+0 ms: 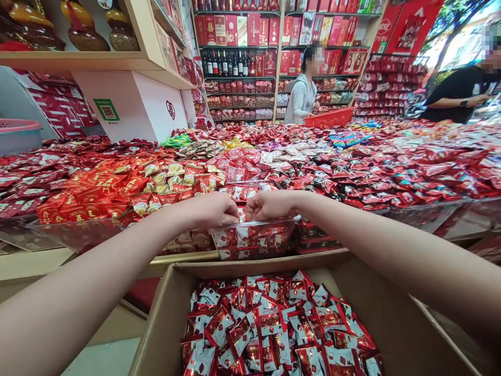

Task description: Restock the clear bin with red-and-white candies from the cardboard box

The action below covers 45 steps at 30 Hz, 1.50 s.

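Both my hands reach into a clear plastic bin [256,228] that holds red and white candy packets [243,194]. My left hand [219,209] has its fingers curled down by the bin's near rim; what they grip is hidden. Close beside it, my right hand [268,204] is also closed, its fingertips bent down among the packets, and I cannot make out what lies in them. Below my arms stands an open cardboard box [156,318] with many loose red and white candy packets [260,326] in it.
Orange-red packets [99,188] and gold durian packets [168,180] fill the bins on the left. Dark red packets [344,180] lie on the right. Behind the display a person in grey [299,96] stands near a red basket [331,118]. Another person in black [454,91] is at the right.
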Motion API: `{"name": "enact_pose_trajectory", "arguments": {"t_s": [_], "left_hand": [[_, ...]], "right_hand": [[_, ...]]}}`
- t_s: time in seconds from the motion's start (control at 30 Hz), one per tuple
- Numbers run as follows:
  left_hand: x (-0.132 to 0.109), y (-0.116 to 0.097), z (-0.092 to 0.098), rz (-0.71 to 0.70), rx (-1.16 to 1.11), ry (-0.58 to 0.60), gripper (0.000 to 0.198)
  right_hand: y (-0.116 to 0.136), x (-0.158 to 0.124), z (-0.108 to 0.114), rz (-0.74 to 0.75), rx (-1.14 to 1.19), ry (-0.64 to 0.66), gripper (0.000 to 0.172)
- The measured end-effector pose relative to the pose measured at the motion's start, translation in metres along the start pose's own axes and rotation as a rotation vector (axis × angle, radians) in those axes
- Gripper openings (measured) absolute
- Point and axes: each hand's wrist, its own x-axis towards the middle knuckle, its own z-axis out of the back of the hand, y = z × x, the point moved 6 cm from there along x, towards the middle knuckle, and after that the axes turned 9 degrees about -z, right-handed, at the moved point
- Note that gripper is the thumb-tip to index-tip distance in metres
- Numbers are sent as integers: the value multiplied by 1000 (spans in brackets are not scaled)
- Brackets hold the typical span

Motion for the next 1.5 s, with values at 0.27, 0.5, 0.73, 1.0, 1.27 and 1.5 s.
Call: {"name": "enact_pose_trajectory", "arguments": {"t_s": [0.27, 0.5, 0.73, 1.0, 1.27, 1.5], "left_hand": [[10, 1, 0, -37, -34, 79, 19], [8, -4, 4, -57, -68, 144, 20], [-2, -12, 16, -14, 0, 67, 25], [-6, -10, 11, 36, 183, -34, 23], [4, 1, 13, 88, 221, -40, 25], [-61, -68, 1, -155, -124, -739, 19]], "right_hand": [[1, 3, -4, -3, 55, -25, 14], [13, -17, 5, 111, -194, -264, 8], [25, -62, 12, 313, -266, -696, 10], [-9, -106, -34, 348, -279, -620, 12], [-47, -97, -54, 168, -174, -493, 19], [-172, -57, -96, -280, -465, -205, 21]]}}
